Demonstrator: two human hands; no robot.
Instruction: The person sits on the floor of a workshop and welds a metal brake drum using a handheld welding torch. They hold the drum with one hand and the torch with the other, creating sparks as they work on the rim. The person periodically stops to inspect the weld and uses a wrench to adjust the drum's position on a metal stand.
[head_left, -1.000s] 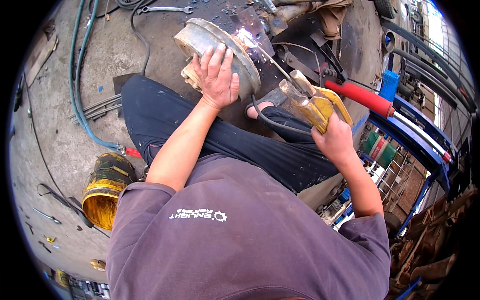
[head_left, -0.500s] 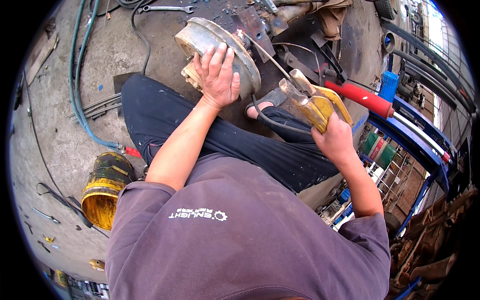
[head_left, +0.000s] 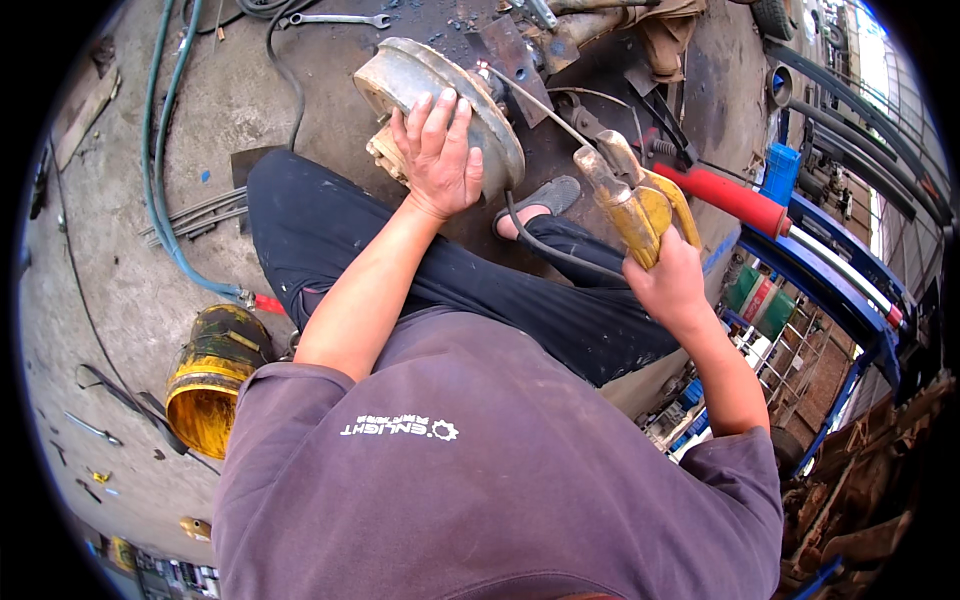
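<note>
My left hand (head_left: 437,155) lies flat, fingers spread, on the side of a grey round metal drum (head_left: 425,72). In my right hand (head_left: 668,272) is the yellow handle of a welding electrode holder (head_left: 632,215), with my fingers wrapped round it. A thin welding rod (head_left: 545,108) sticks out of its jaws toward the drum's far edge. At the rod's tip there is a small bright glow, beside a flat rusty metal plate (head_left: 508,62). The exact contact point is too small to make out. A dark cable runs from below the drum toward my right hand.
A yellow-stained bucket (head_left: 205,400) lies on its side at the left, near blue-green hoses (head_left: 150,190) and loose rods (head_left: 205,215). A wrench (head_left: 340,20) lies at the far side. A red cylinder (head_left: 725,193) and blue frame stand at the right.
The electrode holder has tilted slightly more upright, its jaws a little farther from me. The rod's tip stays by the drum's edge; my left hand keeps its place on the drum.
</note>
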